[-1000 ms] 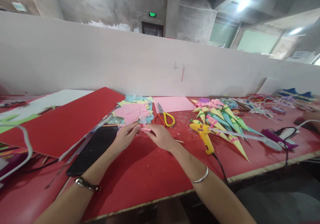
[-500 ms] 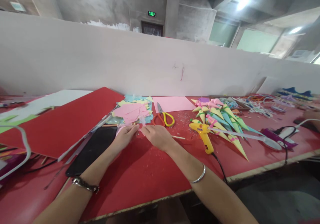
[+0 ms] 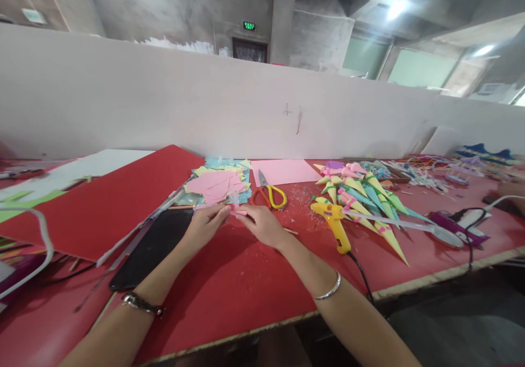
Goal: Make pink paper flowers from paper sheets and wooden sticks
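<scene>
My left hand [image 3: 207,225] is closed, thumb and fingers pinching the left end of a small pink paper piece [image 3: 238,212]. My right hand [image 3: 263,225] is closed on the right part of the same piece, which looks narrow or rolled; its exact shape is too small to tell. Just beyond my fingertips lies a pile of cut pink paper pieces [image 3: 217,184] over yellow and blue ones. Scissors [image 3: 270,192] with red and yellow handles lie past my right hand. A thin stick [image 3: 291,231] is partly hidden behind that hand.
A yellow glue gun [image 3: 337,227] with a black cord lies to the right, beside a heap of coloured paper cones [image 3: 369,192]. A black tray-like object [image 3: 151,249] sits under my left forearm. Red board [image 3: 123,203] is at left, pink sheet [image 3: 287,172] at back.
My hands stay nearly in place while the fingers shift on the pink paper. More of the piece shows between them, and my right hand covers more of the stick.
</scene>
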`<state>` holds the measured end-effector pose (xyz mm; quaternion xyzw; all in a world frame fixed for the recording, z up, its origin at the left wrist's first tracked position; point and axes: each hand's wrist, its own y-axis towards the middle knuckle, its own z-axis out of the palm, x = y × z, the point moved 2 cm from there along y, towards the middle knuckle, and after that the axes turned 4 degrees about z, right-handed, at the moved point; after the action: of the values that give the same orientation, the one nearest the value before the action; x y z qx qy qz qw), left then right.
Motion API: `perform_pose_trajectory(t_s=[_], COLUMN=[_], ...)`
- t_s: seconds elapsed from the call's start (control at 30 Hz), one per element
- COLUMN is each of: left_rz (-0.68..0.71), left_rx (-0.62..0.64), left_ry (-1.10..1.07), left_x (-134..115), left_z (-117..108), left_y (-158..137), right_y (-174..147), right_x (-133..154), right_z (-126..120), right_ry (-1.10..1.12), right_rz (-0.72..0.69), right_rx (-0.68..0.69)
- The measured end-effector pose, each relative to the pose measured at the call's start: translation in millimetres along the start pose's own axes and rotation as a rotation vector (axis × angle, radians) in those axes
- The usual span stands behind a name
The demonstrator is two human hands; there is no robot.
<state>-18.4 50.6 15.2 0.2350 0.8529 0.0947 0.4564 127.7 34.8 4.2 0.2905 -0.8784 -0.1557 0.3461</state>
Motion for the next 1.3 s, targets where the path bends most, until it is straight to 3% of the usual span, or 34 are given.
perform_pose_trajectory(t_s=[0.3, 0.4, 0.5, 0.67, 0.77, 1.07, 1.17, 1.3], left_rz=[-0.179, -0.178, -0.13, 0.077, 0.082, -0.092, -0.114, -0.02], left_rx=[0.061, 0.065, 0.032, 0.027, 0.042, 0.065, 0.079, 0.049], left_ry=[-0.083, -0.082, -0.06, 0.095, 0.093, 0.034, 0.034, 0.072], left_x=[9, 6, 1, -9, -7, 8, 8, 2], left_z=[6, 7, 4, -3, -4, 5, 7, 3], left_y=[0, 0, 0, -2, -2, 0, 0, -1], right_y=[1, 1, 2, 1, 0, 2, 2, 1], right_x=[5, 5, 2, 1, 2, 6, 5, 2], right_z=[7, 7, 5, 1, 0, 5, 5, 2], right_ry=[-0.485, -0.432, -0.24, -0.018, -0.063, -0.493, -0.484, -0.391], right_rz=[0.052, 0.069, 0.096, 0.071, 0.065, 0.058, 0.073, 0.08], right_rx=[0.059, 0.046, 0.028, 0.011, 0.01, 0.1, 0.123, 0.127])
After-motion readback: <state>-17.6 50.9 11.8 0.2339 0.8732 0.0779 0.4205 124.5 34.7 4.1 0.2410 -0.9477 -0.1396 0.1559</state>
